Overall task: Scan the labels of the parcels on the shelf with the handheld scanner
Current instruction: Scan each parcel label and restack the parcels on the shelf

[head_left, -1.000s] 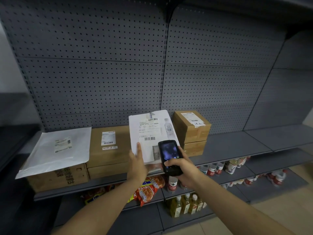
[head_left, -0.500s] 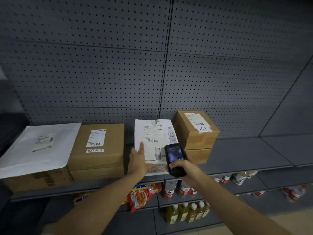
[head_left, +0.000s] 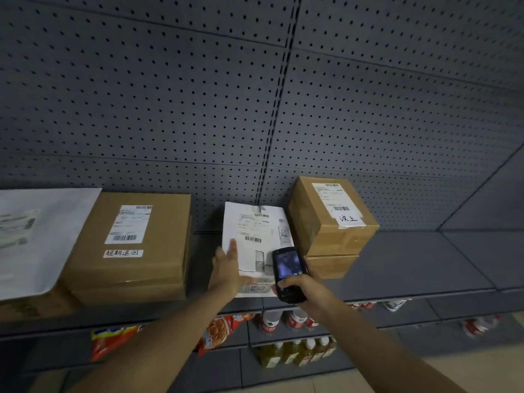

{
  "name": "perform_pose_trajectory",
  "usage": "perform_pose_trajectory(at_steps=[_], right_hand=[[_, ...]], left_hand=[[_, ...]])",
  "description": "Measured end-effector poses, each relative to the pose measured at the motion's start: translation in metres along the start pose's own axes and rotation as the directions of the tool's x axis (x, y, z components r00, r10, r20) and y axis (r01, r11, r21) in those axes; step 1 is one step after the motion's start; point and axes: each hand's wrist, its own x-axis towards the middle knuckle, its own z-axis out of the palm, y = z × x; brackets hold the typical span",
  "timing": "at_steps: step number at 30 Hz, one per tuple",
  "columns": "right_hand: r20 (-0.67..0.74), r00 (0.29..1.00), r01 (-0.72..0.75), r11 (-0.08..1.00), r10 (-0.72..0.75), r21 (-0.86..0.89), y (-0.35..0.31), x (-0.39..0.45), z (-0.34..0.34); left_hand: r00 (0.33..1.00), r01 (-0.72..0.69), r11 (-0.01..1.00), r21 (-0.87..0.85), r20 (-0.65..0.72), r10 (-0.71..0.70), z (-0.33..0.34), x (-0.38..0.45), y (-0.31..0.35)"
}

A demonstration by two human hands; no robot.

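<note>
The left hand [head_left: 226,268], fingers apart, rests flat on the white parcel [head_left: 255,236] lying on the shelf [head_left: 411,268]. The right hand [head_left: 304,290] is clamped on the scanner [head_left: 286,272], just beside its label. It seems this one is in progress; which other parcels remain, I cannot tell.

Dim light; grey pegboard wall [head_left: 170,109]; beige floor [head_left: 453,373].
</note>
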Motion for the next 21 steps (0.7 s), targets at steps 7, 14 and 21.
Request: perform_pose_trajectory(at_steps=[7,14,21], right_hand=[[-0.007,1.0,0.015,0.999,-0.015,0.043,0.001,0.037,0.006],[0.024,1.0,-0.007,0.996,0.005,0.088,0.005,0.059,0.003],[0.027,1.0,-0.014,0.998,0.012,0.064,0.004,0.058,0.007]], left_hand=[[0.999,0.007,0.999,-0.036,0.034,-0.006,0.016,0.022,-0.002],[0.999,0.041,0.994,-0.1,0.011,-0.04,0.048,0.03,-0.005],[0.997,0.051,0.99,-0.129,0.06,-0.043,0.061,0.037,-0.006]])
